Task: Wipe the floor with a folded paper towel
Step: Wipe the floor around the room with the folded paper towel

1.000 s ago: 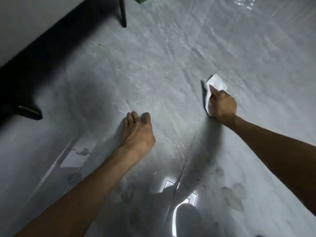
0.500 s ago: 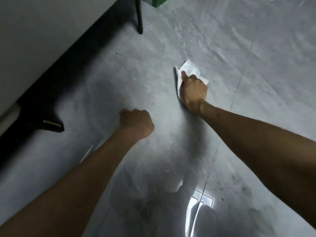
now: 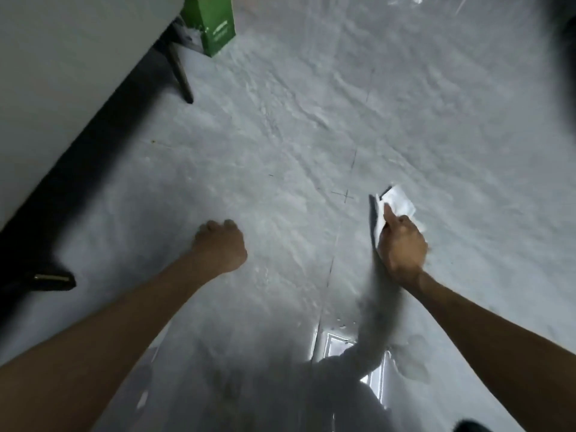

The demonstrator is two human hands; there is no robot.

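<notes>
- Grips the towel in the right hand, fingers curled, forefinger laid forward along it.
- Presses the towel flat to the floor, with its white folded part showing ahead of the knuckles and the rest hidden under the hand.
- Clenches the left hand into a fist, grasping nothing, knuckles turned down at the floor; cannot tell whether touching.
- Sets the two hands well apart and about level, with a grout line between them.
- Shows a grout cross just left of the towel, ahead of the right hand.
- Shows a green box far ahead of the left hand, beside a dark slanted leg.
- Shows a dark foot with a brass band to the left of the left forearm.
- Shows wet marks and a bright reflection behind the right hand, near its forearm.
</notes>
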